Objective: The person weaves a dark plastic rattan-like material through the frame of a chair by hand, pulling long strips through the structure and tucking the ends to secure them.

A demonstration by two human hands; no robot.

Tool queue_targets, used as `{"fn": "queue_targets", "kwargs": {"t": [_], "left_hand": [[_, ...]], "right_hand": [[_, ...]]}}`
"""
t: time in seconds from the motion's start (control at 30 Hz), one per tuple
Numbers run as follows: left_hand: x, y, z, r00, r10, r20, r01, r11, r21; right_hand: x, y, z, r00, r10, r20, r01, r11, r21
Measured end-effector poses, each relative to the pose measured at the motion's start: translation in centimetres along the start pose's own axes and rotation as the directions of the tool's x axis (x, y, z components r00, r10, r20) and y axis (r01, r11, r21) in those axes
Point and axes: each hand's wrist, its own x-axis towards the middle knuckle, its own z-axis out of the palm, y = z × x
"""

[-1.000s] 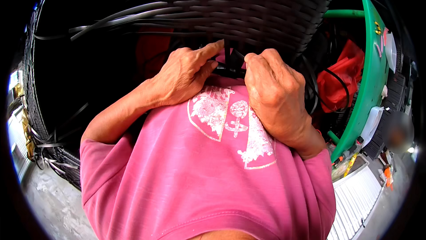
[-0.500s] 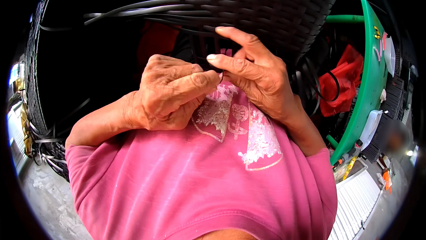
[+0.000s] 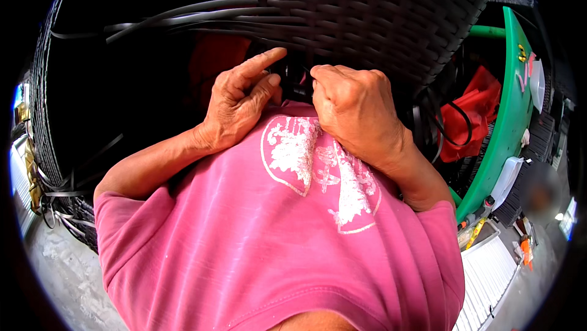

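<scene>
A dark woven wicker panel (image 3: 379, 7) fills the top of the view, just beyond my hands. Long flat black strips (image 3: 208, 16) stick out from its left side. My left hand (image 3: 241, 101) is open, its index finger stretched toward the panel's lower edge and the thumb apart from it. To the right, my right hand (image 3: 358, 104) is closed with its back toward me. Its fingertips are beside dark strips in the shadow between my hands; what they pinch is hidden. Both hands are close in front of my pink shirt (image 3: 269, 233).
A green curved plastic rim (image 3: 502, 123) stands on the right, with a crumpled red sheet (image 3: 471, 114) and looped black strips (image 3: 431, 117) beside it. Bundled black strips (image 3: 46, 104) rise at the far left. Tools and a white ribbed panel (image 3: 489, 276) lie at lower right.
My hands have moved apart. The left has drawn back to the left and opened from a pinch, while the right has closed. The panel appears shifted slightly right.
</scene>
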Motion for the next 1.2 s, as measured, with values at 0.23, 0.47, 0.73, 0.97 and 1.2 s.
{"fn": "queue_targets", "kwargs": {"t": [0.23,0.47,0.73,0.97,1.2], "left_hand": [[0.9,-0.4,-0.7,0.951,-0.202,0.235,0.263,0.927,-0.268],[3.2,2.0,-1.8,0.980,-0.085,0.178,0.053,0.983,0.177],[3.7,4.5,-21.2,0.963,0.216,-0.163,0.202,-0.171,0.964],[5.4,6.2,-21.3,0.809,0.451,-0.377,0.311,0.216,0.925],[4.2,14.5,-3.6,0.383,0.911,0.150,-0.469,0.051,0.882]], "right_hand": [[0.8,-0.2,1.1,0.999,0.004,-0.035,-0.004,1.000,0.025],[0.1,-1.2,0.1,0.992,-0.081,-0.093,0.090,0.991,0.103],[-5.7,-0.5,-9.7,0.860,0.208,-0.467,-0.247,0.969,-0.024],[-8.6,4.5,-8.3,0.821,0.464,-0.333,-0.379,0.879,0.289],[-9.4,5.8,-6.2,0.802,0.469,-0.369,-0.325,0.862,0.390]]}}
